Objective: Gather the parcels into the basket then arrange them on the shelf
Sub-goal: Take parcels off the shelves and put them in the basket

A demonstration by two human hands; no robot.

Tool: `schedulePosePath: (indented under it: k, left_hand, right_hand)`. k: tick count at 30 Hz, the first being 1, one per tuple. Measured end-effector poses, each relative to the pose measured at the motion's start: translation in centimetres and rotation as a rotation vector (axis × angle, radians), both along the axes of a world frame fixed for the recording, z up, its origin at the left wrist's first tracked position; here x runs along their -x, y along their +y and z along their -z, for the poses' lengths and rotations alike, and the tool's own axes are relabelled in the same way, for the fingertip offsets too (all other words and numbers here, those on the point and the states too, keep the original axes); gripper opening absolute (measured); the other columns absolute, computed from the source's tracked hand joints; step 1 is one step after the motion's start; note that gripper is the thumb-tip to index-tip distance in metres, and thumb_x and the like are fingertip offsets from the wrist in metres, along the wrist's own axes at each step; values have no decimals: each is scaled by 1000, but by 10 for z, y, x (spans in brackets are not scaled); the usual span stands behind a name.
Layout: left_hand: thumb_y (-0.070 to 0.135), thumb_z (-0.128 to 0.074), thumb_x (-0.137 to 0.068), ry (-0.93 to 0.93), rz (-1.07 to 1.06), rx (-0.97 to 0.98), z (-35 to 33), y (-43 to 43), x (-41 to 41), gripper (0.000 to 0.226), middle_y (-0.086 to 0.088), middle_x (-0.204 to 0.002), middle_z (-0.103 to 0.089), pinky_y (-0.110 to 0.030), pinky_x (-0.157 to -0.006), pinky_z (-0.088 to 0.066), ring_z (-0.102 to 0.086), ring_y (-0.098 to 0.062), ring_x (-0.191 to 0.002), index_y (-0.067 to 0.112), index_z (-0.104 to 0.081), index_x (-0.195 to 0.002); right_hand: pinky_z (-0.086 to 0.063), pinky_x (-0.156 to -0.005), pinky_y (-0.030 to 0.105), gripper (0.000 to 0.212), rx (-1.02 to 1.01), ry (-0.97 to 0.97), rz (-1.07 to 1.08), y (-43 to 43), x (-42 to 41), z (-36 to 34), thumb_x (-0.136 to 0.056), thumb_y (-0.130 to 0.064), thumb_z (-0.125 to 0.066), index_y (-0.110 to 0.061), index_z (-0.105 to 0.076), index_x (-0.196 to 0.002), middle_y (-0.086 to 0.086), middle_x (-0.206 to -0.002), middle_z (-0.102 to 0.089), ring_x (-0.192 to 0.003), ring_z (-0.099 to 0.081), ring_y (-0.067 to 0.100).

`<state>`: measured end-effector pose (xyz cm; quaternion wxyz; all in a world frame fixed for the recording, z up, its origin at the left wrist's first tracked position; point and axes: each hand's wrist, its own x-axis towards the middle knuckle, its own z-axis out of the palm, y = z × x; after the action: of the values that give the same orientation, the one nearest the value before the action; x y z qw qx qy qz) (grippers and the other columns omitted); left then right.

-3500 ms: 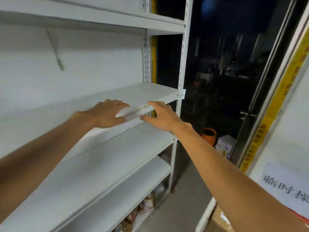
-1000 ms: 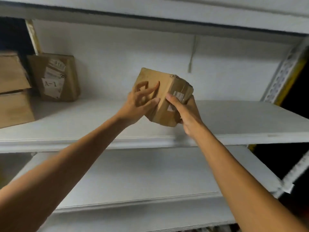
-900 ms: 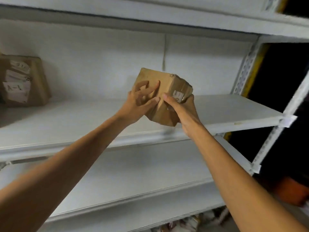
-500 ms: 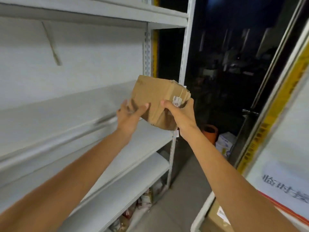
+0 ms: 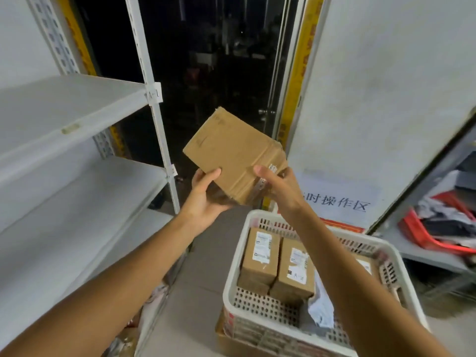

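Both hands hold a brown cardboard parcel [image 5: 231, 150] tilted in the air, in front of the dark doorway. My left hand [image 5: 206, 194] cups its lower left corner from below. My right hand [image 5: 278, 184] grips its lower right end by the label. Below and to the right stands a white perforated basket [image 5: 257, 302] with two upright brown parcels [image 5: 260, 256] [image 5: 296, 269], a third one partly hidden behind my right arm, and a grey plastic bag [image 5: 319, 310]. The white shelf [image 5: 59, 119] runs along the left, its boards bare here.
A white wall panel with a printed sign [image 5: 337, 199] rises behind the basket. A red crate [image 5: 438, 228] with dark items sits on a low grey surface at the right. Several packets lie under the shelf's lowest board [image 5: 128, 338]. The floor between shelf and basket is grey.
The view has swung right and down from the shelf to the basket. The parcel stays in both hands and has come away from the shelf, now over the floor near the basket.
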<state>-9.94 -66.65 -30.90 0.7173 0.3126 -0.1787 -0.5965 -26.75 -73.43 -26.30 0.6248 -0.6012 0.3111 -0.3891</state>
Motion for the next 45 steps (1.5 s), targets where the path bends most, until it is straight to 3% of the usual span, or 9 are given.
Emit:
schedulePosePath:
  k: [3,7,13,19,25,28,36,41,45]
  left_hand:
    - [22,-68,-82,-76,-18,-53,15,-15,12,49,-12,-132,-54,-59,-81,-50,-52,-35,-120,34,-48,-125]
    - [21,-74,-70,-283,11,-169,20,-28,22,76,-6,-124,-59,-50,-81,-53,-57,-29,-112,38,-41,-136]
    - [26,-79,-67,-551,261,-267,33,-43,45,77,-8,-116,-61,-32,-57,-52,-61,-27,-100,42,-41,-132]
    - [19,-66,-88,-678,486,-347,98,-73,126,64,8,-112,-62,-21,-57,-54,-60,-8,-96,38,-37,-142]
    - [33,-78,-75,-661,620,-516,205,-103,187,84,3,-135,-55,-27,-91,-48,-55,-13,-115,29,-35,-147]
    - [47,-87,-54,-692,608,-568,237,-121,191,108,5,-139,-53,-42,-106,-42,-51,-18,-124,33,-34,-146]
    - [17,-69,-83,-766,479,-583,279,-160,155,75,5,-130,-59,-35,-88,-52,-59,-12,-110,38,-33,-145]
    - [38,-73,-77,-862,421,-613,285,-161,107,81,12,-129,-58,-48,-99,-48,-57,-15,-116,45,-29,-145]
    - [30,-78,-76,-1075,403,-531,277,-153,96,101,12,-140,-40,-26,-98,-42,-43,-3,-124,34,-11,-152]
  right_hand:
    - [-61,-74,30,34,-64,77,-33,-11,29,16,-86,-18,-73,-19,-54,-115,4,-107,-68,-91,-73,17]
    - [-56,-93,40,86,-247,125,39,-22,61,39,-81,-44,-74,-21,-24,-146,8,-128,-49,-109,-64,29]
    - [-56,-85,40,54,-226,253,127,-30,111,65,-86,-52,-62,-21,-51,-129,8,-126,-61,-107,-65,23]
    - [-49,-96,52,64,-438,241,391,-15,180,150,-68,-58,-75,-23,-60,-120,8,-124,-64,-117,-60,30]
    - [-52,-83,44,46,-603,336,485,-37,238,247,-90,-40,-65,-14,-57,-127,3,-113,-63,-105,-60,24]
    - [-48,-73,34,41,-665,355,415,-65,241,282,-93,-40,-61,-15,-56,-125,4,-113,-62,-100,-58,20]
    - [-46,-73,33,29,-715,289,303,-122,196,343,-95,-38,-59,-20,-55,-117,-4,-104,-61,-91,-59,14]
    - [-46,-60,25,36,-673,298,246,-136,148,354,-89,-44,-63,-25,-55,-117,-6,-103,-63,-80,-60,6]
    - [-51,-71,31,41,-691,282,239,-140,112,359,-94,-37,-62,-20,-50,-129,-8,-102,-64,-84,-63,7]
